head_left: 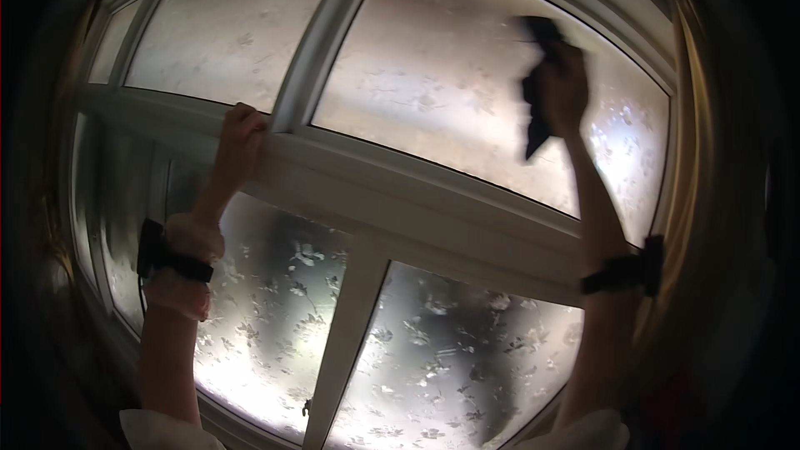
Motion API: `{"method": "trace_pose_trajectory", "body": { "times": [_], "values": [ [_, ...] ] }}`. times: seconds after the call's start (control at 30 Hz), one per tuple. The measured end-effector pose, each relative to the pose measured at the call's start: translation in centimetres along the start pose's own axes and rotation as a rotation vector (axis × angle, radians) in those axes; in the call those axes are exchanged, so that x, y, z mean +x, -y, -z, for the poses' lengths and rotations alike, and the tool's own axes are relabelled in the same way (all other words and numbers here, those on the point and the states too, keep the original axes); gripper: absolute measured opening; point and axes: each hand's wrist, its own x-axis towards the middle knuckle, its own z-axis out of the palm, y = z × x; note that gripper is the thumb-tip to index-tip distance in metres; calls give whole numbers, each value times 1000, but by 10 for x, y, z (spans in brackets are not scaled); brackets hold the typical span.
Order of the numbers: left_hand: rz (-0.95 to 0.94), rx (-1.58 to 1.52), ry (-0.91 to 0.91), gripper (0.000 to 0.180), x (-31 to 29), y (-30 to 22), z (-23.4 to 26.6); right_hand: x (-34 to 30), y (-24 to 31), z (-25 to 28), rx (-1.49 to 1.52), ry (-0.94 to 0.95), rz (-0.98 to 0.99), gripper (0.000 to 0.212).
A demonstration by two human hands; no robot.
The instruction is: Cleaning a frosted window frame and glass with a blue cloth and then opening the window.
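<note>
Raised at the upper right, my right hand point(568, 92) is closed on a dark cloth point(536, 112) and holds it at the upper right window pane point(425, 58). Blur softens the hand and cloth, and the cloth's lower corner hangs down to a point. My left hand point(239, 150) has its fingers curled over the pale window frame point(358, 171), at the crossbar just left of the upright between the upper panes. Some of its fingertips are hidden behind the ledge.
Leaf-patterned frosted panes point(450, 367) fill the lower part, with a small latch point(307, 407) on their frame. Another upper pane point(242, 21) lies at the left. A gold-brown curtain point(693, 117) hangs along the right side. Black bands point(617, 273) circle both forearms.
</note>
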Motion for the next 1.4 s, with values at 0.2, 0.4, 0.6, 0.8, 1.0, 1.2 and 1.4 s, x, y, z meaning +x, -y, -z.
{"method": "trace_pose_trajectory", "body": {
  "times": [0.2, 0.4, 0.6, 0.8, 1.0, 1.2, 1.4],
  "values": [
    [16, -71, -71, 12, -2, -5, 1, 47, -179, 169, -1108, -468, -98, 69],
    [-3, -116, -101, 11, 4, -18, -5, 95, -172, 112, -1081, -532, 255, 42],
    [-11, -76, -139, 10, 6, -17, -12, 26, -42, -159, -250, 86, 758, 27],
    [-15, -80, -159, 8, 0, -10, -5, -87, 53, -155, -187, 790, 590, 31],
    [12, -45, -153, 9, 1, -6, -7, 1, -56, -15, -304, 388, 570, 41],
    [11, -64, -156, 10, 1, -14, -12, 70, -194, 176, -1035, -564, -193, 55],
    [29, -72, -146, 10, 0, -17, -6, 111, -194, 117, -1160, -662, -162, 69]
  ]
}}
